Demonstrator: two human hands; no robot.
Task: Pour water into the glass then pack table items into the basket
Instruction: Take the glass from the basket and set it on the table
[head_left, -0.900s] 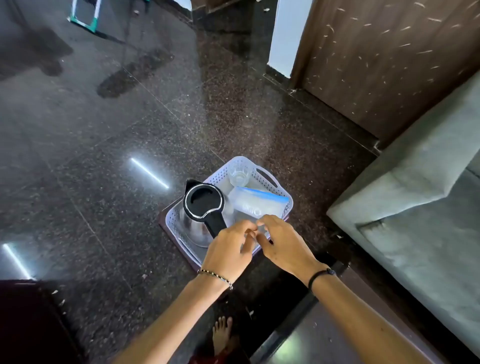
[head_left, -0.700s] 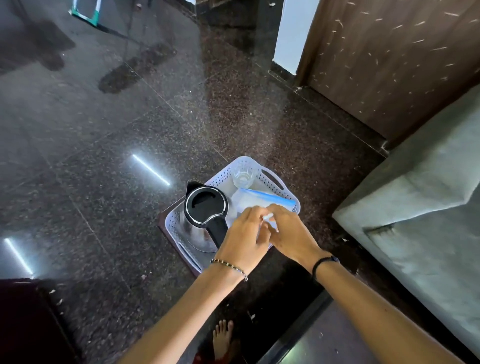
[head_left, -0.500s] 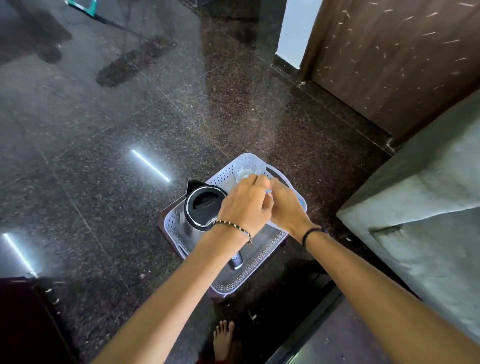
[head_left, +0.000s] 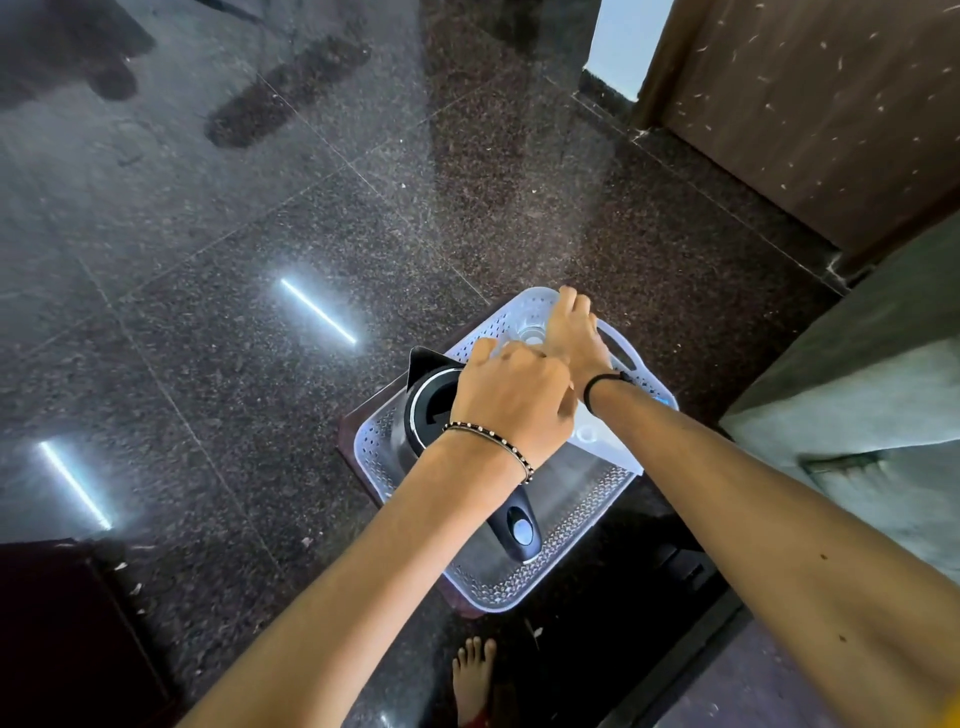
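Lower centre of frame, viewed from above: white perforated basket (head_left: 519, 590) on a dark low table (head_left: 356, 431). Already inside: steel kettle (head_left: 428, 410) with black lid at the left end, handle toward the bottom edge; clear glass (head_left: 531, 332) at the upper end; pale plastic box (head_left: 597, 434) along the right side. Packing judged nearly complete, with no further task item visible outside the basket.

Left hand (head_left: 514, 405) over the basket's middle, fingers curled downward. Right hand (head_left: 574, 332) just above it in the frame, reaching over the glass toward the upper rim. Impossible to tell whether either hand is clamped on anything or empty, contact being hidden beneath knuckles and palms.

Water level in the glass masked by the right hand, so pouring unconfirmed. Box largely covered by the right forearm (head_left: 727, 493). Bare foot (head_left: 472, 675) at the bottom edge and grey sofa (head_left: 857, 405) at the right, both cut off.
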